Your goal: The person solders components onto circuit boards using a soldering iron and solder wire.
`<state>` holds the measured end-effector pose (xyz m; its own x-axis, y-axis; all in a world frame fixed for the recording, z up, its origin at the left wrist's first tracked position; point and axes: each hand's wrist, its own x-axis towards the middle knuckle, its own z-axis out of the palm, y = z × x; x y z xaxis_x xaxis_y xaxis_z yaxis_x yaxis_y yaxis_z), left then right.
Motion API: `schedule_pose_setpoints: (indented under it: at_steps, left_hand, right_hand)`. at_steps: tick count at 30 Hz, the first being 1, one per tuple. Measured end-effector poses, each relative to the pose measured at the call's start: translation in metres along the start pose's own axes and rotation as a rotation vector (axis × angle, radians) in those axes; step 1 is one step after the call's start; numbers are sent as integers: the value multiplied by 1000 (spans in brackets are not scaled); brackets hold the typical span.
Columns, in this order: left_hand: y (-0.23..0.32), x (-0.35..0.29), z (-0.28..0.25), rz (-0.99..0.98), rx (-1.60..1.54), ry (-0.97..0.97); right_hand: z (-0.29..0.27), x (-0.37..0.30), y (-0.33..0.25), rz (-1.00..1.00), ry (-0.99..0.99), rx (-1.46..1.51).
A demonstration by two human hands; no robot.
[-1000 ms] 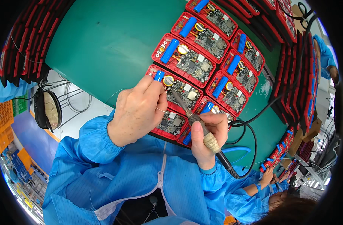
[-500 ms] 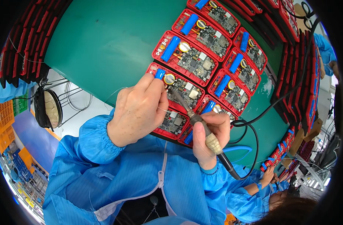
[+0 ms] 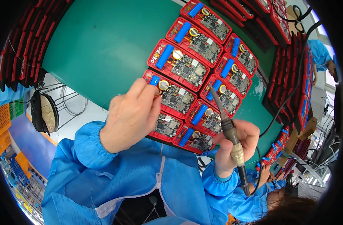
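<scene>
My left hand (image 3: 129, 117) is closed, with fingertips pinched over the left end of a red case (image 3: 191, 114). A thin silvery solder wire (image 3: 166, 119) shows beside those fingers; the pinch itself is hidden. Next to the fingertips are a blue cylindrical battery (image 3: 154, 80), partly covered, a round coin cell (image 3: 163, 85) and a grey circuit board (image 3: 175, 98). To the right, my right hand (image 3: 248, 138) grips a soldering iron (image 3: 237, 152) by its worn, wrapped handle. Its tip points up and away, above another case in the right column.
Several similar red cases (image 3: 184, 71) lie in two columns on the green mat (image 3: 104, 45). Stacked red cases rise at the left (image 3: 31, 41) and right (image 3: 287, 75). A black cable (image 3: 287, 101) runs along the right. Another person's hand (image 3: 265, 174) is at the lower right.
My right hand has drawn the soldering iron rightward, away from the board by my left hand, and turned it more upright. My left hand has shifted slightly left and down in view.
</scene>
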<state>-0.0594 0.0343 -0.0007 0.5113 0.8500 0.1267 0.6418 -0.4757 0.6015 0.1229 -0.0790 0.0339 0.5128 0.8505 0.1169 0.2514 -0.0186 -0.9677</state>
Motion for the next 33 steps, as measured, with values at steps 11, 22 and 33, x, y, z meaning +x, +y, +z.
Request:
schedule_pose_setpoints:
  at_steps: [11,22,33]
  left_hand:
    - [-17,52,8,91,8,10]
    - [-30,51,12,67,-281,-46]
    - [-26,54,9,18,-392,-35]
  right_hand:
    - [46,68,16,-469,-208,-593]
    - [65,83,37,-410,-409,-619]
    - [63,84,31,-458,-497,-669]
